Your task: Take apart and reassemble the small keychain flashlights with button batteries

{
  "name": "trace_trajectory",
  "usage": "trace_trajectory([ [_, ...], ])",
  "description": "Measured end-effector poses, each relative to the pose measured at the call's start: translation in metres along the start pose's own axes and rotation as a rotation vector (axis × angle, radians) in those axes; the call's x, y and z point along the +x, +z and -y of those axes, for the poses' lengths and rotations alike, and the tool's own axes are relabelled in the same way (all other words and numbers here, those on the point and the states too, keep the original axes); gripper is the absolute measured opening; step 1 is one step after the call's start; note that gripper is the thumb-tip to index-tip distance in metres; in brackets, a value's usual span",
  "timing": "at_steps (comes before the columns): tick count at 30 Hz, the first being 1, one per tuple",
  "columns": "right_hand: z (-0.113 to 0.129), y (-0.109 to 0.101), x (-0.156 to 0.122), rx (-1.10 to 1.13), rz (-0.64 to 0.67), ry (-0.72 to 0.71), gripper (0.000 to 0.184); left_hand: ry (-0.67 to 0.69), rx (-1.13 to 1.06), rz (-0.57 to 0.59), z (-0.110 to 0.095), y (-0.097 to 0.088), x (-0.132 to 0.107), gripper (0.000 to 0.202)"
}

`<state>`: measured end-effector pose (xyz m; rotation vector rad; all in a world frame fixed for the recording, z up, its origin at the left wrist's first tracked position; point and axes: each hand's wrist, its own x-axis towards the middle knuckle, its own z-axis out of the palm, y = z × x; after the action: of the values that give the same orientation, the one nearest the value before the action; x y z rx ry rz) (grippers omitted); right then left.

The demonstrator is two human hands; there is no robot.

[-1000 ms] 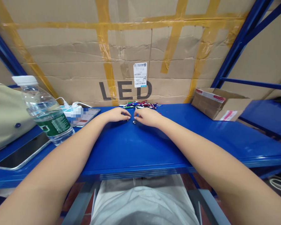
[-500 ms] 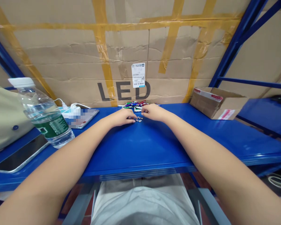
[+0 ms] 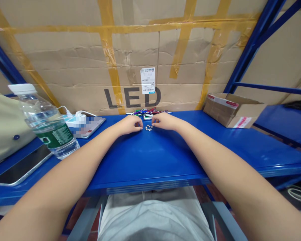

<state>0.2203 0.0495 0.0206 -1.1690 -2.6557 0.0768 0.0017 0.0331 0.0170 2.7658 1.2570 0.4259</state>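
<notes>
Several small, round, silvery pieces (image 3: 148, 128) lie in a loose cluster on the blue tabletop (image 3: 150, 157), between my two hands. My left hand (image 3: 132, 124) rests just left of them, its fingers curled and the thumb close to the index finger; what it holds, if anything, is too small to make out. On the other side, my right hand (image 3: 163, 121) has its fingertips pinched downward at the right edge of the cluster. Whether a piece is between those fingertips is hidden. Behind both hands is a heap of slim, shiny sticks (image 3: 146, 113) in several colours.
A water bottle (image 3: 51, 134) and a phone (image 3: 22, 165) stand and lie by my left forearm. Farther back are a tablet-like flat device (image 3: 92, 126) and a white charger with cable (image 3: 80, 115). An open cardboard box (image 3: 223, 112) sits right. A large carton (image 3: 130, 60) walls the back.
My left hand has drawn slightly left and up, away from the silvery pieces, which show more fully. The right hand has barely moved.
</notes>
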Motion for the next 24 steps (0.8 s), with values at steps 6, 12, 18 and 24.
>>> trace_trajectory([
  [6,0.0007,0.0001,0.0002,0.023,0.011,0.003,0.017,0.128,0.069,0.044,0.0066,0.0061,0.003,0.019],
  [12,0.001,-0.0004,-0.0003,0.009,0.01,-0.003,0.019,0.152,0.091,0.042,0.0092,0.0085,0.0045,0.014],
  [18,0.0009,0.0,-0.0004,0.002,0.013,-0.002,0.018,0.077,0.088,0.028,0.006,0.0068,0.0045,0.008],
  [24,0.0002,0.0002,-0.0001,0.006,0.025,-0.016,0.019,0.078,0.072,0.056,0.0038,0.0056,0.004,0.015],
])
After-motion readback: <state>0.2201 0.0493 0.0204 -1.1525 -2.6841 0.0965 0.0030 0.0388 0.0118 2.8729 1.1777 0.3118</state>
